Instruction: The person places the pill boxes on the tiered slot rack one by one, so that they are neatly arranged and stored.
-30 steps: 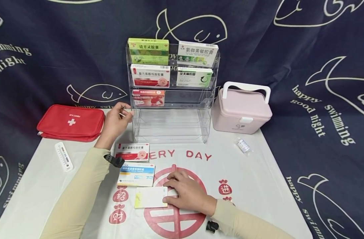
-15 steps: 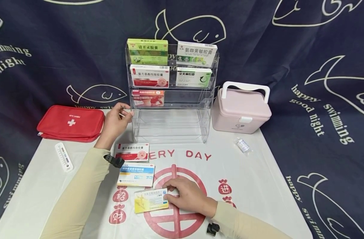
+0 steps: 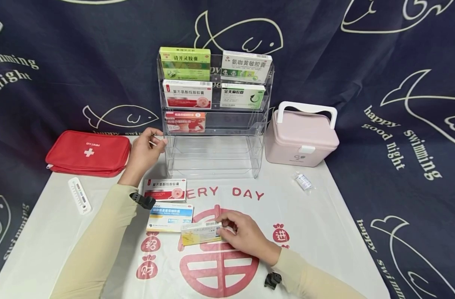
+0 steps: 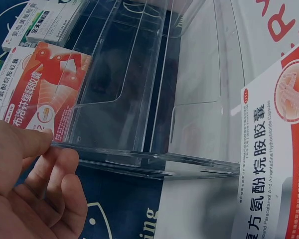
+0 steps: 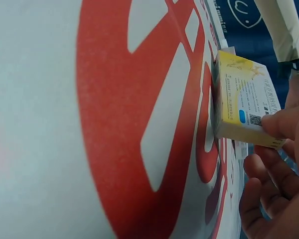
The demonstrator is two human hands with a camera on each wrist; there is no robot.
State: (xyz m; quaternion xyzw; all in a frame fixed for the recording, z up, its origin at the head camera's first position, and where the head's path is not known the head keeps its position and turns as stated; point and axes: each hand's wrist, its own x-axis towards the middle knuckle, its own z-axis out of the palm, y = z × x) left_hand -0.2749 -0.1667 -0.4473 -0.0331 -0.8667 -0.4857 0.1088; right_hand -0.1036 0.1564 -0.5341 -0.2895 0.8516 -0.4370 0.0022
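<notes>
My right hand (image 3: 248, 237) pinches a yellow-and-white medicine box (image 3: 198, 236) by its right end, thumb on the printed face. In the right wrist view the medicine box (image 5: 241, 92) is tilted up close over the tablecloth. My left hand (image 3: 145, 149) holds the left side edge of a clear acrylic display rack (image 3: 214, 164), thumb and fingertips at the edge in the left wrist view. Beside that thumb, a red medicine box (image 4: 55, 84) sits in the rack. On the table below lie a red-and-white medicine box (image 3: 165, 190) and a blue-and-white medicine box (image 3: 170, 217).
The rack's two upper tiers bear a green box (image 3: 185, 64), a white-green box (image 3: 246, 66) and other medicine boxes. A red first-aid pouch (image 3: 88, 153) and a white test strip (image 3: 79, 195) lie left. Right stand a pink lidded case (image 3: 302, 137) and a small plastic packet (image 3: 304, 181).
My right hand has turned up the yellow-and-white box from its plain side to its printed face, then moved it forward and right, tilting it. The left hand stays at the rack.
</notes>
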